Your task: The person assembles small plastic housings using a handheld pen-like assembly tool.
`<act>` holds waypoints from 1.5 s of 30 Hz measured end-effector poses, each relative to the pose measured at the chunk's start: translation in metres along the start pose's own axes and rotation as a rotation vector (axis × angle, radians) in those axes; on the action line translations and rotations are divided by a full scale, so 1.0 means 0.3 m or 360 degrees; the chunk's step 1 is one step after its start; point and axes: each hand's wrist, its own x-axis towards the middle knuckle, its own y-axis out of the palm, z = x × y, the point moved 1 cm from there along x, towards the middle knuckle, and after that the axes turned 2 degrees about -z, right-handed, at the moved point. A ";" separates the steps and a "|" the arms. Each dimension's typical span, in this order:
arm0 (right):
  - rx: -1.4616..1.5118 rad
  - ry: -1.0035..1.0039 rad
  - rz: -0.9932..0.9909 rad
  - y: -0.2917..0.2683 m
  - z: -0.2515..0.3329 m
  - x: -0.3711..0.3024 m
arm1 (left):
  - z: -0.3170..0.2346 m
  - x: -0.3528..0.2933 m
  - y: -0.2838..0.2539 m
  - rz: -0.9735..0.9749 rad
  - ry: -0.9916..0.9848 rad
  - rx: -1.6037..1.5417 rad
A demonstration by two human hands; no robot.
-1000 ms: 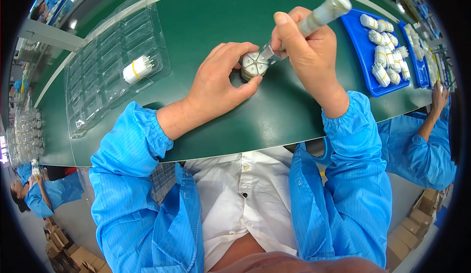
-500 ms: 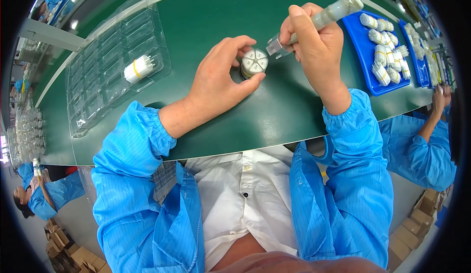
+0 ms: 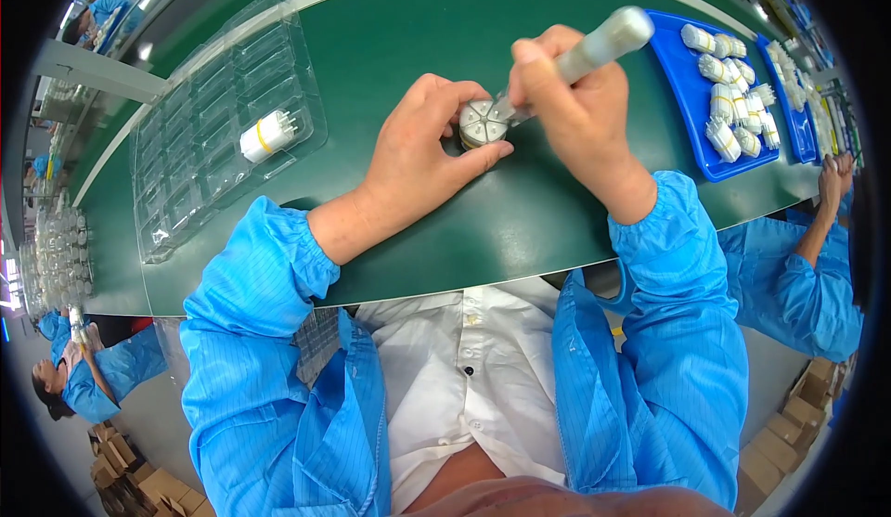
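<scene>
A round bundle of white wedge-shaped pieces (image 3: 482,125) stands upright on the green table, its segmented end facing up. My left hand (image 3: 406,164) grips it from the left, thumb on the near side and fingers on the far side. In my right hand (image 3: 587,118) is a tool with a thick pale handle (image 3: 608,42) and a metal tip. The tip meets the right edge of the bundle's top; motion blurs it, and my fingers cover part of it. What kind of tool it is, I cannot tell.
A clear plastic compartment tray (image 3: 200,136) lies at the left, holding one banded white bundle (image 3: 267,136). At the right, a blue tray (image 3: 685,113) carries several similar bundles, with a second blue tray (image 3: 800,132) beyond it. A co-worker's hands (image 3: 835,175) are at the far right.
My right hand has moved left and slightly down, bringing the tool's tip from beside the bundle onto its top edge. My left hand keeps its hold on the bundle.
</scene>
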 end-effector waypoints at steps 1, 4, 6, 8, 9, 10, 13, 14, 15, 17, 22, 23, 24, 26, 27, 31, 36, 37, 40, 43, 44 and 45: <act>0.0302 0.0206 -0.0049 -0.007 0.009 0.004 | 0.001 -0.001 -0.004 0.0003 -0.0004 0.0003; 0.0303 0.0184 -0.0055 -0.023 0.007 0.025 | -0.004 0.006 -0.007 -0.0080 0.0143 -0.0057; 0.0306 0.0158 -0.0026 -0.017 -0.009 0.026 | -0.004 0.007 0.001 -0.0117 0.0126 -0.0143; 0.0263 0.0157 -0.0013 -0.010 -0.021 0.025 | 0.001 0.006 0.002 -0.0108 0.0141 -0.0146; 0.0224 0.0158 0.0009 -0.005 -0.024 0.025 | 0.003 0.003 0.001 -0.0105 0.0148 -0.0145; 0.0225 0.0154 0.0015 -0.001 -0.026 0.025 | 0.006 0.003 0.002 -0.0112 0.0147 -0.0142; 0.0055 0.0148 0.0016 0.005 -0.026 0.011 | 0.003 0.007 -0.001 -0.0151 0.0216 -0.0164; -0.0086 0.0020 0.0027 0.008 -0.025 0.003 | 0.000 0.009 -0.007 -0.0106 0.0207 -0.0041; -0.0226 -0.0113 0.0036 0.011 -0.027 0.001 | -0.002 0.013 -0.012 -0.0061 0.0202 0.0085; -0.0217 -0.0142 0.0069 0.003 -0.025 0.005 | -0.004 0.012 -0.008 -0.0025 0.0094 0.0035; 0.0356 0.0170 -0.0048 -0.027 -0.003 0.028 | 0.006 -0.004 0.002 -0.0108 0.0076 -0.0092; 0.0387 0.0164 -0.0029 -0.026 -0.004 0.027 | 0.006 -0.005 0.008 -0.0125 0.0064 -0.0181; 0.0346 0.0142 -0.0007 -0.021 -0.009 0.026 | 0.007 -0.001 0.011 -0.0142 0.0054 -0.0268; 0.0332 0.0140 0.0001 -0.016 -0.019 0.027 | 0.011 -0.002 0.012 -0.0114 0.0032 -0.0290; 0.0321 0.0137 0.0018 -0.014 -0.022 0.029 | 0.014 -0.002 0.012 -0.0094 0.0005 -0.0308; 0.0250 0.0148 0.0023 -0.015 -0.017 0.035 | 0.019 0.008 0.010 -0.0062 0.0025 -0.0320; 0.0141 0.0141 0.0093 -0.007 -0.024 0.034 | 0.026 0.006 0.012 -0.0041 0.0033 -0.0343; 0.0141 0.0138 0.0091 -0.004 -0.024 0.028 | 0.018 0.006 0.008 -0.0040 0.0036 -0.0341; -0.0257 -0.0156 0.0173 0.001 -0.017 0.014 | -0.005 0.009 -0.007 -0.0002 0.0074 -0.0081; 0.0361 0.0188 -0.0032 -0.014 -0.009 0.023 | 0.015 0.008 0.005 0.0073 -0.0054 0.0002; 0.0342 0.0178 -0.0009 -0.035 0.001 0.039 | 0.027 0.006 0.011 0.0028 -0.0050 -0.0177; 0.0339 0.0177 -0.0011 -0.037 0.002 0.040 | 0.030 0.005 0.013 -0.0021 -0.0041 -0.0359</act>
